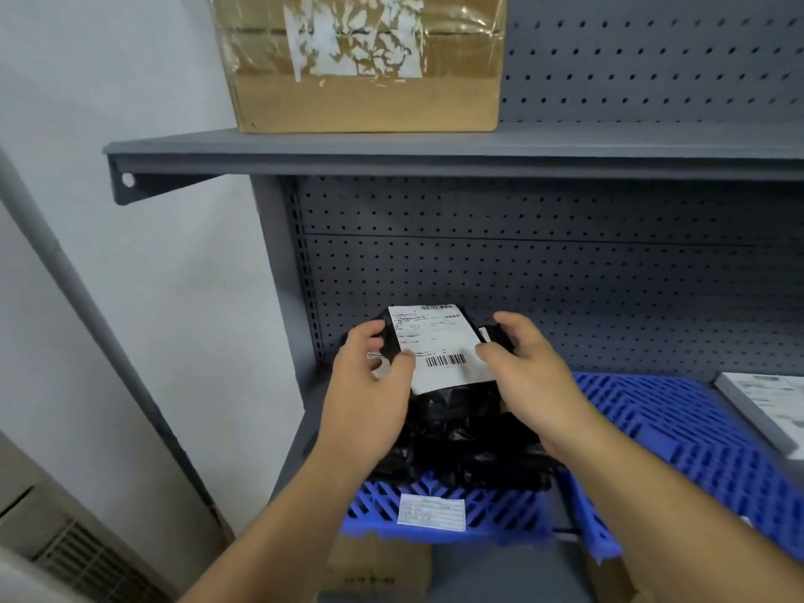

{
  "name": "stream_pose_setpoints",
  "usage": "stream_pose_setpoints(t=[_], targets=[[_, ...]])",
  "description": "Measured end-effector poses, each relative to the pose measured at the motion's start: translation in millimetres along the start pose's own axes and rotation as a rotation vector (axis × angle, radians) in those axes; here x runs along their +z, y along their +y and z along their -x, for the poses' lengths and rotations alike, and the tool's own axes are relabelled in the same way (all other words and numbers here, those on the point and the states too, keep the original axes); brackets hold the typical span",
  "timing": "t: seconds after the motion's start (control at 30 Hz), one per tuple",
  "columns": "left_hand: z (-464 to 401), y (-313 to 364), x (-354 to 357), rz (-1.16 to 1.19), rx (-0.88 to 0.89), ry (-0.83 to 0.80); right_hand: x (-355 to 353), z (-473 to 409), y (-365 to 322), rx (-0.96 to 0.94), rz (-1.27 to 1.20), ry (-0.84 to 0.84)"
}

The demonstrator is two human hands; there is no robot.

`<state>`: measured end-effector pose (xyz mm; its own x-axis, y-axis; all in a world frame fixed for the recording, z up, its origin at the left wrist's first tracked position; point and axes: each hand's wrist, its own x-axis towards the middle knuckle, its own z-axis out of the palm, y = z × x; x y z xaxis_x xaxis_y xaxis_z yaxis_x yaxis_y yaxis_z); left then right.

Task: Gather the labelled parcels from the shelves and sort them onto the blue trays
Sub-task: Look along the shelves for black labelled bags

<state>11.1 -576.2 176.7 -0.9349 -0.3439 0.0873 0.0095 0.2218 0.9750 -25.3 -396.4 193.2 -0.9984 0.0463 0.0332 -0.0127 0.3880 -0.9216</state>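
Note:
A black plastic parcel (461,424) with a white shipping label sits over the left blue tray (491,511) on the lower shelf. My left hand (370,385) grips its left side, thumb on the label's edge. My right hand (526,367) grips its right side, thumb on the label. The parcel's lower end touches the tray. A second blue tray (678,424) lies to the right, and a white flat parcel (765,406) rests on its far right part.
A taped cardboard box (365,63) stands on the upper grey shelf (435,150). Grey pegboard (565,276) backs the shelves. A white wall is at the left. Brown boxes (378,567) show below the tray.

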Motion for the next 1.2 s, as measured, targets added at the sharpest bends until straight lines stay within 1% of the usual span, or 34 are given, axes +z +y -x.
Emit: stream_pose_setpoints(t=[0.17,0.37,0.53,0.7,0.83,1.0,1.2], targets=[[8,-4,3,-0.001,0.014,-0.018,-12,14,15,0.024,0.025,0.031],[17,2,2,0.05,0.002,0.058,-30,31,25,0.055,0.036,0.035],[36,10,4,0.048,-0.006,0.094,-43,42,28,0.037,0.023,-0.005],[66,22,14,-0.002,0.031,0.157,-61,53,32,-0.003,-0.005,-0.058],[96,36,39,-0.057,0.119,0.196,-89,69,43,-0.012,-0.001,-0.077],[135,46,90,-0.144,0.212,0.142,-141,84,62,0.012,0.022,-0.096],[155,54,146,-0.213,0.235,0.05,-194,90,79,0.047,0.046,-0.057]])
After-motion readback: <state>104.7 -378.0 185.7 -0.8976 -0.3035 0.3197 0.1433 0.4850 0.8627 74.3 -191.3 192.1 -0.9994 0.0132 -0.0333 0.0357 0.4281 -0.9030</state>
